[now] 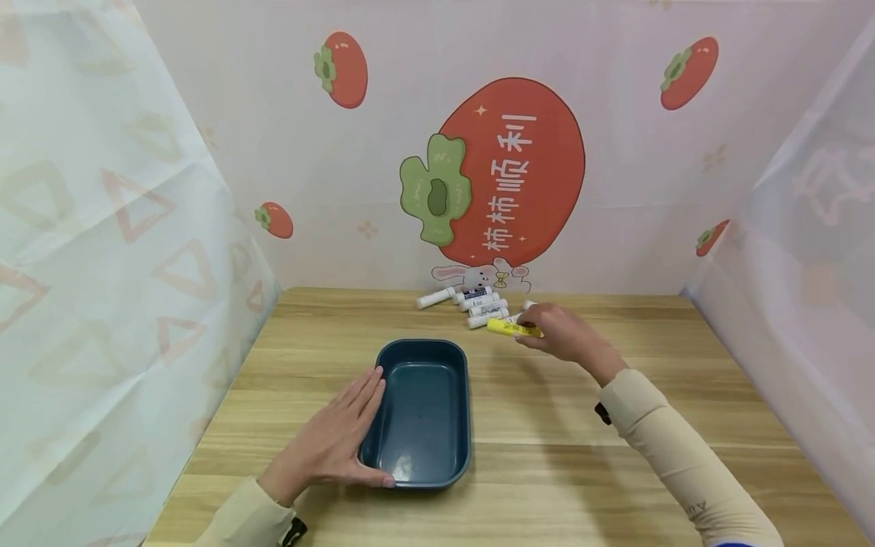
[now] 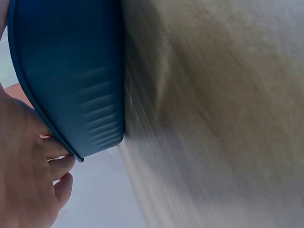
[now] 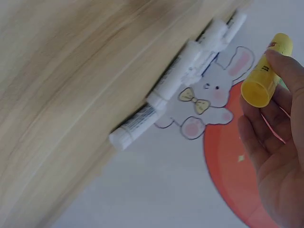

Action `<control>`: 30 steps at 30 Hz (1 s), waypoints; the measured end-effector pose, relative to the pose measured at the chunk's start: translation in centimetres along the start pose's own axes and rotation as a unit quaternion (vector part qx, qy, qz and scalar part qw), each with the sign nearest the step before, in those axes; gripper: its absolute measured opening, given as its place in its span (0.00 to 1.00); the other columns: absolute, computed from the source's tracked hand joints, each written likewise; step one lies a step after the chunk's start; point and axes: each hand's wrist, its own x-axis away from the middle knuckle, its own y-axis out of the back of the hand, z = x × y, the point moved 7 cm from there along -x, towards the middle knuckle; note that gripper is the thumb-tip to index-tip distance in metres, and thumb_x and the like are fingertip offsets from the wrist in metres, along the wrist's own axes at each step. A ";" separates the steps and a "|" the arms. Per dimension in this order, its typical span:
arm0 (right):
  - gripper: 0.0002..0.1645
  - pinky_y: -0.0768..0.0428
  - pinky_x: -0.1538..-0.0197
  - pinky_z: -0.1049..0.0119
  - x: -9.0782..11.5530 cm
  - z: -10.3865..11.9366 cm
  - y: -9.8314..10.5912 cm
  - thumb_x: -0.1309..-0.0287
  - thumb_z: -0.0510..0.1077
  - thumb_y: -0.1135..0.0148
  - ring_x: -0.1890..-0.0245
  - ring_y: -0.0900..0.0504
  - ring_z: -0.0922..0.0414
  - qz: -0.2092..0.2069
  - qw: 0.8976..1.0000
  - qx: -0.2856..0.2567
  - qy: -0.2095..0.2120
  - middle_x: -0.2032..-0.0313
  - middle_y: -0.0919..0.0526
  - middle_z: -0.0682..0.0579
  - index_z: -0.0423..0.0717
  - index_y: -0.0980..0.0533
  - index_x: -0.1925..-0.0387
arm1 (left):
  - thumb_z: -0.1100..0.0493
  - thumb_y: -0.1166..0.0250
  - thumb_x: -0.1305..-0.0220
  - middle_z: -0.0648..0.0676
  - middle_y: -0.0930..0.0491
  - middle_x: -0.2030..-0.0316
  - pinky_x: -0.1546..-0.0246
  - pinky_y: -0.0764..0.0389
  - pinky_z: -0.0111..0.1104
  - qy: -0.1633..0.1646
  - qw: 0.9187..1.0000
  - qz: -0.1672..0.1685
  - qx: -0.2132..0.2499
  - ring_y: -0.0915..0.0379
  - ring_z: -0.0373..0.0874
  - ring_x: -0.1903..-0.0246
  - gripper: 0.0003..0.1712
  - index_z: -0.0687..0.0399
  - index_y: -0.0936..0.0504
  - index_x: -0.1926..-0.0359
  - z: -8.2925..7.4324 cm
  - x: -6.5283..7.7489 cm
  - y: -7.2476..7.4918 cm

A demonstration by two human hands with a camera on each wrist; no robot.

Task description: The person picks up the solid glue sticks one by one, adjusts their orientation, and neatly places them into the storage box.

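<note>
Tubes (image 1: 487,308), perhaps seven white; right grip (image 1: 562,334) pinches one yellow tube (image 1: 502,327); unclenched left grip (image 1: 333,439) touches one tray (image 1: 422,414)

Fruit-printed backdrop (image 1: 636,175) — wood-grain table (image 1: 533,463)

The right fingers (image 1: 540,314) partly hide the yellow tube (image 1: 502,327); print (image 1: 488,308) on the white tubes (image 1: 434,298) is unreadably small.

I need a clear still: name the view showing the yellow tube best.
The right wrist view: the yellow tube appears largest there, its round near end visible. The head view shows it small, partly covered by the right hand; the left wrist view doesn't show it.
</note>
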 end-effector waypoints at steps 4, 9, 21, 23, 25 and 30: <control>0.19 0.13 0.55 0.59 -0.5 1.7 0.4 0.35 0.51 0.25 0.60 0.17 0.56 0.007 1.000 -0.007 0.017 0.55 0.10 0.49 0.44 0.13 0.50 | 0.07 0.42 0.54 0.71 0.47 0.18 0.22 0.33 0.52 0.002 1.000 0.002 -0.003 0.45 0.63 0.19 0.83 0.72 0.42 0.20 0.1 0.0 0.0; 0.20 0.12 0.50 0.58 -1.1 3.8 0.8 0.34 0.52 0.26 0.57 0.18 0.56 0.020 0.999 -0.016 0.023 0.52 0.10 0.50 0.45 0.13 0.47 | 0.07 0.43 0.53 0.70 0.49 0.17 0.21 0.34 0.52 0.019 1.000 0.020 0.009 0.47 0.63 0.18 0.83 0.71 0.44 0.19 0.3 -0.2 -0.3; 0.19 0.12 0.51 0.62 -2.6 7.7 1.2 0.34 0.52 0.27 0.59 0.18 0.58 0.021 0.997 -0.025 0.065 0.55 0.10 0.52 0.46 0.13 0.48 | 0.05 0.47 0.52 0.67 0.55 0.16 0.19 0.38 0.53 0.062 0.995 0.053 0.055 0.55 0.61 0.16 0.83 0.68 0.48 0.17 1.4 -2.2 -1.3; 0.18 0.12 0.51 0.62 -2.9 8.3 1.0 0.33 0.51 0.27 0.58 0.18 0.58 0.026 0.996 -0.033 0.074 0.55 0.10 0.52 0.46 0.13 0.49 | 0.05 0.47 0.52 0.66 0.56 0.15 0.19 0.39 0.53 0.069 0.994 0.057 0.057 0.56 0.61 0.15 0.83 0.67 0.49 0.17 1.5 -2.8 -1.5; 0.17 0.13 0.50 0.63 -3.1 8.9 0.7 0.33 0.51 0.27 0.58 0.18 0.58 0.033 0.995 -0.036 0.082 0.55 0.11 0.52 0.47 0.13 0.49 | 0.06 0.46 0.52 0.66 0.57 0.15 0.19 0.39 0.54 0.077 0.993 0.061 0.060 0.57 0.61 0.15 0.83 0.67 0.50 0.17 1.5 -3.3 -1.7; 0.16 0.13 0.49 0.62 -3.6 10.7 -0.1 0.33 0.49 0.27 0.57 0.18 0.56 0.046 0.993 -0.040 0.103 0.55 0.11 0.52 0.46 0.14 0.49 | 0.07 0.45 0.51 0.66 0.58 0.15 0.18 0.42 0.55 0.094 0.991 0.076 0.064 0.58 0.60 0.15 0.82 0.67 0.51 0.17 1.4 -4.3 -1.9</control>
